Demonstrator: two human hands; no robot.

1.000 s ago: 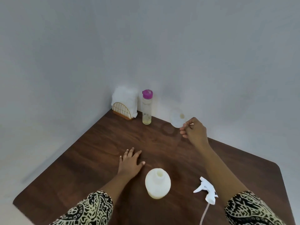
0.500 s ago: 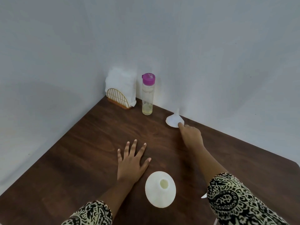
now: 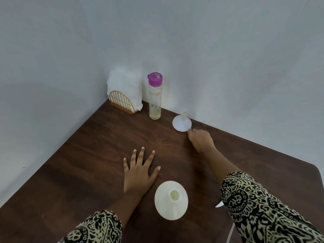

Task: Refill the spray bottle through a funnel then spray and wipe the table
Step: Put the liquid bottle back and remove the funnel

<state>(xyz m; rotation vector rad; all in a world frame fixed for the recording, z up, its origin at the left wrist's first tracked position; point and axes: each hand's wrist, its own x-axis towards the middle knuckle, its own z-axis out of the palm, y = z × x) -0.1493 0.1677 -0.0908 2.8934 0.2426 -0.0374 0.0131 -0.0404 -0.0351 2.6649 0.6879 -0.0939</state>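
The white spray bottle [image 3: 171,199] stands near the front with its neck uncapped. Its trigger head [image 3: 219,205] lies to the right, mostly hidden behind my right sleeve, and only a white tip and the dip tube show. A white funnel [image 3: 181,124] rests wide end down by the wall, spout up. My right hand [image 3: 200,140] is curled, its fingertips pinching the funnel's near rim. My left hand [image 3: 140,171] lies flat on the table with fingers spread, just left of the spray bottle. A clear bottle with a purple cap [image 3: 155,98] holds a little yellowish liquid.
A gold wire holder with white napkins [image 3: 124,99] stands in the back corner beside the clear bottle. The dark wooden table [image 3: 78,160] meets grey walls at the back and left. Its rounded right corner shows at the far right.
My right hand lowered the funnel from the air onto the table by the wall, wide end down, and stays at its rim. The view has shifted closer. My left hand spread its fingers.
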